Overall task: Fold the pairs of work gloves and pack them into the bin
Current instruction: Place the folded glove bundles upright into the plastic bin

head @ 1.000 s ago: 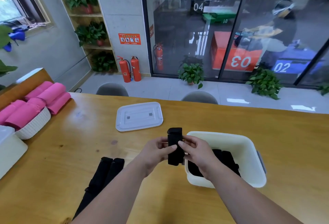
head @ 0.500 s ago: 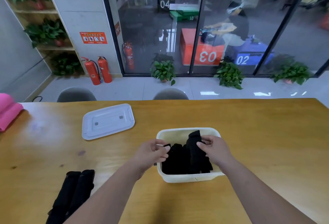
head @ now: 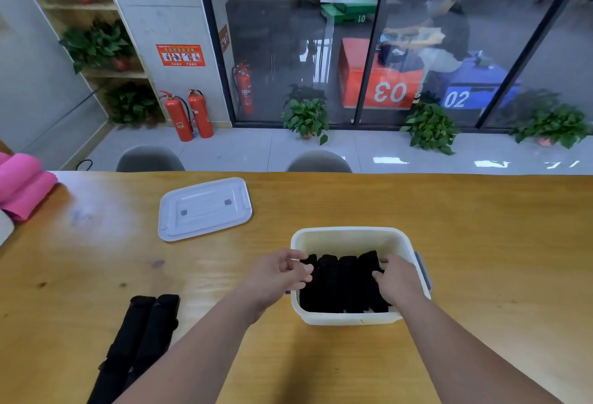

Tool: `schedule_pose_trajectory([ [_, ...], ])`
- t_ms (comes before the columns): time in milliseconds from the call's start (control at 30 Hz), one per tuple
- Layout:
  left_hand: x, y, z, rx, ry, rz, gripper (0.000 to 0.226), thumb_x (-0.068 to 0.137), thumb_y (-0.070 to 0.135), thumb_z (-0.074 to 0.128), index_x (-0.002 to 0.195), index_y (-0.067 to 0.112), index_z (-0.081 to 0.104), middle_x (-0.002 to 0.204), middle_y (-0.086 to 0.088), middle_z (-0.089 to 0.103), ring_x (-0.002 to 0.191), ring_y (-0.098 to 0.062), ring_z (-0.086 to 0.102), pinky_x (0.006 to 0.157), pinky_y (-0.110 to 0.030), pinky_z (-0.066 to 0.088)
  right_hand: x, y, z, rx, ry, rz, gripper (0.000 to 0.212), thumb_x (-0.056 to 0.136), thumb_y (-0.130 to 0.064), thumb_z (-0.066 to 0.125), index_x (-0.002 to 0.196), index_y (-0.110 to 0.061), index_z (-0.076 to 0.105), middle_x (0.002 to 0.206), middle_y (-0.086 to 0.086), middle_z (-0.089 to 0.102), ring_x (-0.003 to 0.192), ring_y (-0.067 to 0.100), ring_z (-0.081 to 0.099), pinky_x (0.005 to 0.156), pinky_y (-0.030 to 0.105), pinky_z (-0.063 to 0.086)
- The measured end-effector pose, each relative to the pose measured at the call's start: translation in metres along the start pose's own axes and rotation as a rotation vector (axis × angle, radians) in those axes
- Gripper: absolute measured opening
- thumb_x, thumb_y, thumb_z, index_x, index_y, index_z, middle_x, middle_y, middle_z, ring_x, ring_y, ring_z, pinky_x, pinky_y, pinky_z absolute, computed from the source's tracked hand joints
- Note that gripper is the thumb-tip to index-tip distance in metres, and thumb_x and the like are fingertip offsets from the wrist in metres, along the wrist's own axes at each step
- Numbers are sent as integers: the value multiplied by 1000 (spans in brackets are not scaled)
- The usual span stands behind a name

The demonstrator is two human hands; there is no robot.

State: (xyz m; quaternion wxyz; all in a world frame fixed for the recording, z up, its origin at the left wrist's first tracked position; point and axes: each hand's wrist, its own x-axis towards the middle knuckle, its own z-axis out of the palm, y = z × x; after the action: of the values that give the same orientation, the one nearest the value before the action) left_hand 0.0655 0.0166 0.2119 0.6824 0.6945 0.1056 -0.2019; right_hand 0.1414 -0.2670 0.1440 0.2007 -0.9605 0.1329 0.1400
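Observation:
A white bin stands on the wooden table in front of me. Inside it, several folded pairs of black work gloves stand side by side in a row. My right hand reaches into the bin's right side, its fingers curled on the rightmost folded pair. My left hand hovers at the bin's left rim with loosely curled fingers, holding nothing, next to the leftmost pair. An unfolded black pair of gloves lies flat on the table at the lower left.
The bin's white lid lies upside down on the table behind and left of the bin. Pink rolled towels sit at the far left edge. Two grey chair backs stand beyond the table's far edge.
The folded pair that both hands held above the table went into the bin's right side and now sits level with the others. My left hand let go and stays at the left rim.

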Motion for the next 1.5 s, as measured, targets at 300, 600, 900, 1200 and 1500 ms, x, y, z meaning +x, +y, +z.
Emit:
schedule_pose_trajectory([
  [300,1,-1,1,-23,29,-11,37,93,25,81,127,24,68,104,1,79,101,-11,76,76,-20,52,2,-11,-4,-276,-139,48,20,106,-24,54,103,-11,69,89,3,73,83,21,71,73,31,59],
  [600,0,-3,1,-14,35,7,35,95,27,79,128,22,67,105,-4,79,98,-12,76,74,-17,53,-14,-20,-15,-36,-279,23,66,94,-77,54,71,-15,45,60,-2,45,56,17,46,59,29,37],
  [900,-10,-21,-18,-52,193,89,30,97,30,78,122,17,70,99,-13,78,96,-28,77,93,-38,62,-38,-45,-30,174,-196,-65,73,91,-72,64,130,-12,54,107,-1,69,87,15,62,79,33,52],
  [1200,-37,-58,-63,127,403,4,19,97,33,74,115,27,71,103,-3,76,92,-17,76,89,-40,63,-75,-134,-25,318,-149,-467,84,93,-63,68,163,-33,32,167,-8,35,154,18,34,120,42,34],
  [1500,-77,-99,-109,448,525,-97,28,97,44,72,121,32,65,109,13,70,98,-5,68,77,-22,53,-110,-190,19,209,-262,-697,68,97,-53,68,157,-36,41,159,-9,43,141,17,46,107,31,43],
])
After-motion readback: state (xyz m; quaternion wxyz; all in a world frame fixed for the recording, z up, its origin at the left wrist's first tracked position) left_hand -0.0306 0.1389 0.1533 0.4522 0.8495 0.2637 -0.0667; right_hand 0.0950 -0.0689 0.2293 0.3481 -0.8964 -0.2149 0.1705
